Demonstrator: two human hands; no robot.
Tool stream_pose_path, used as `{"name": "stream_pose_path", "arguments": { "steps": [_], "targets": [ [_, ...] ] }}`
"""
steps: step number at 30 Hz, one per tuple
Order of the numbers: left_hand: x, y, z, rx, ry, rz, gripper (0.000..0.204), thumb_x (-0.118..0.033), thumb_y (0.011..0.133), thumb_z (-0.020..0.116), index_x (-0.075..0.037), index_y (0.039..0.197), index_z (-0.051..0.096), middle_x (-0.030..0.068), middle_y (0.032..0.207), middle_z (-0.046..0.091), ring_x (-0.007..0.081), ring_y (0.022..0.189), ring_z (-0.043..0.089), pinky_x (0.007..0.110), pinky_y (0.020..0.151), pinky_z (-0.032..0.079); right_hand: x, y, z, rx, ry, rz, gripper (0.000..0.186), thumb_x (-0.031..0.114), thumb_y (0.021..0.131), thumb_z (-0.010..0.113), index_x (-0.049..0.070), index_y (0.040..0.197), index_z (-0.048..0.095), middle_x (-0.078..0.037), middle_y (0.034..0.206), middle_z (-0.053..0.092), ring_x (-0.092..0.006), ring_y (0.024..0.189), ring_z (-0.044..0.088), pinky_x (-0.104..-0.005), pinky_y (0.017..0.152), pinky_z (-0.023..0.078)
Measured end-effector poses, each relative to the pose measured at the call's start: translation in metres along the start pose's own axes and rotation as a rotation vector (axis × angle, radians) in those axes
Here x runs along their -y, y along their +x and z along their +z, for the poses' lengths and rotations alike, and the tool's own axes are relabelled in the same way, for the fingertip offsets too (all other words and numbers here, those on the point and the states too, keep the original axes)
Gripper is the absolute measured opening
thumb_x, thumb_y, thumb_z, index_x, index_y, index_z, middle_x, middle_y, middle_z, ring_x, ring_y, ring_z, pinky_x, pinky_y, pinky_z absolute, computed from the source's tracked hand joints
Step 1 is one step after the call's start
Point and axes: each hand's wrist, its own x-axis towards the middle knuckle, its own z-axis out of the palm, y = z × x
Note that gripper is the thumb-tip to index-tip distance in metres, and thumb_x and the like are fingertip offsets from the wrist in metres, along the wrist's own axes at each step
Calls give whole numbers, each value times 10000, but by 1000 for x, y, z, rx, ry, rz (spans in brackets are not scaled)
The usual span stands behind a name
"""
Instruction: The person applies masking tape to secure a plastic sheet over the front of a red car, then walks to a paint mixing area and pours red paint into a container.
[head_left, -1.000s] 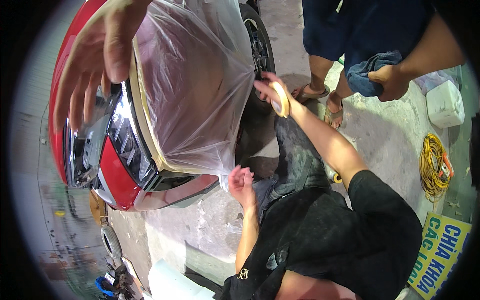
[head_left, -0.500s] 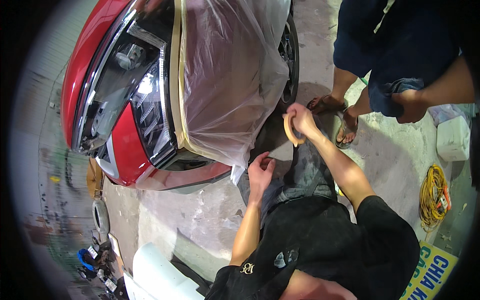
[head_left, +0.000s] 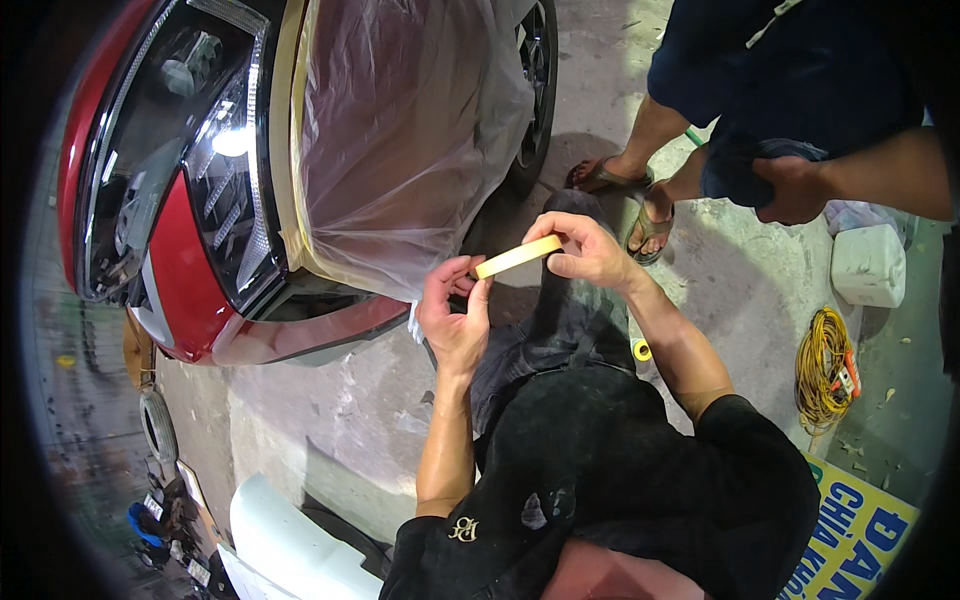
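Between my two hands is a roll of yellowish masking tape (head_left: 517, 257), held edge-on above my knees. My right hand (head_left: 588, 252) grips its right end between thumb and fingers. At the other end, my left hand (head_left: 457, 312) pinches the tape's edge with thumb and fingertips. Just beyond stands a red car (head_left: 185, 265), its side draped in clear plastic film (head_left: 400, 130). Strips of masking tape (head_left: 290, 150) run along the film's edge beside the headlight (head_left: 228, 150).
A person in dark shorts (head_left: 780, 90) and sandals stands close at the right. Further right are a white jug (head_left: 868, 266), a coiled yellow cable (head_left: 824, 375) and a yellow sign (head_left: 850, 530). Another roll (head_left: 641, 349) lies by my thigh. A white panel (head_left: 290, 540) is at lower left.
My right hand has brought the tape roll left and nearer to me. My left hand has moved up and left and taken hold of it. The view has shifted right.
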Motion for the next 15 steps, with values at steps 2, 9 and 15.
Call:
{"name": "stream_pose_path", "arguments": {
  "steps": [2,9,15],
  "targets": [
    [-1,0,2,-20,-1,0,365,27,859,731,17,1183,562,123,1118,689,101,822,599,225,755,489,1,-3,-2,12,-1,101,387,318,950,689,10,1149,564,1,972,582,-97,921,550,-258,862,453],
    [3,-11,5,17,-403,-280,456,35,840,749,33,1254,556,82,1096,651,129,968,608,265,869,504,-25,-6,22,-86,873,-66,276,277,1024,549,43,1171,542,-21,877,540,-190,942,593,-508,1055,475],
    [-1,-10,4,-23,-592,-483,283,-76,898,734,15,1155,654,47,1014,672,113,925,618,260,866,502,-35,-11,20,-90,651,-128,312,302,997,602,40,1155,537,-38,938,574,-167,937,573,-423,1038,460]
  ]
}}
